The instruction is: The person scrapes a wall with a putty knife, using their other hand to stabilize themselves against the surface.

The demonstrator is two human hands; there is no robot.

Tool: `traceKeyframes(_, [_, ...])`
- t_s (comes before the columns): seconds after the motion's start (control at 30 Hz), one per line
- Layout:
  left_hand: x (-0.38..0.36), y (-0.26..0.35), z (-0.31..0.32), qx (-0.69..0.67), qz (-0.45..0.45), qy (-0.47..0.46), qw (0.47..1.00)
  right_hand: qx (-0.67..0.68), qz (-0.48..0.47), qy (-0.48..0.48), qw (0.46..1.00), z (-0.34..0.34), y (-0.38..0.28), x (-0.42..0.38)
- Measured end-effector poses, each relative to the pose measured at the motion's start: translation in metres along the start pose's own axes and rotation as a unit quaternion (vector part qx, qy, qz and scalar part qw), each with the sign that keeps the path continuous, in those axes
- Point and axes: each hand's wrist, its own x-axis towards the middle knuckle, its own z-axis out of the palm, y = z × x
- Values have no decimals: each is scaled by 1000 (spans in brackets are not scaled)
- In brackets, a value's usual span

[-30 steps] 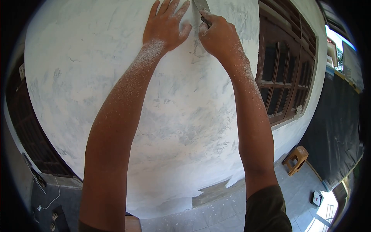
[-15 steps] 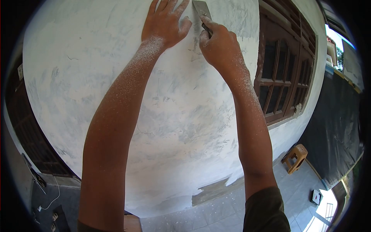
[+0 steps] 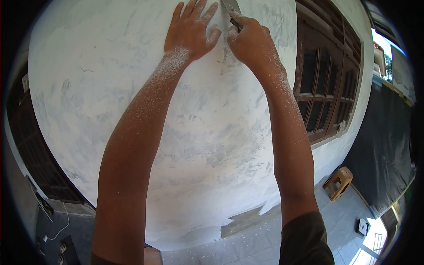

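My left hand [image 3: 190, 33] lies against the patchy white wall [image 3: 203, 119] near the top of the view, its fingers spread and nothing in it. Close to its right, my right hand [image 3: 251, 40] is wrapped round the dark handle of a putty knife [image 3: 231, 6]. The metal blade points up along the wall, and its far end is cut off by the frame's top edge. White dust covers both wrists and forearms.
A brown wooden window [image 3: 324, 75] is set in the wall at the right. Below it a brown plastic stool [image 3: 339, 182] stands on the tiled floor. Dark sheeting [image 3: 380, 141] hangs at the far right. A white cable [image 3: 66, 221] lies on the floor at lower left.
My left hand has shifted slightly right and down. The putty knife's blade has moved up, and less of it shows; my right hand is nearly in the same place.
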Motion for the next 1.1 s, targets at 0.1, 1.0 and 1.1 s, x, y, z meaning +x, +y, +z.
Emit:
traceKeyframes(0.1, [1, 2, 0, -2, -2, 1, 1000, -11, -1, -2, 1000, -2, -1, -20])
traceKeyframes(1.0, [0, 2, -2, -18, -3, 13, 1000, 0, -8, 3, 1000, 2, 4, 1])
traceKeyframes(1.1, [-1, 3, 1, -21, -4, 15, 1000, 1, -7, 3, 1000, 2, 6, -17])
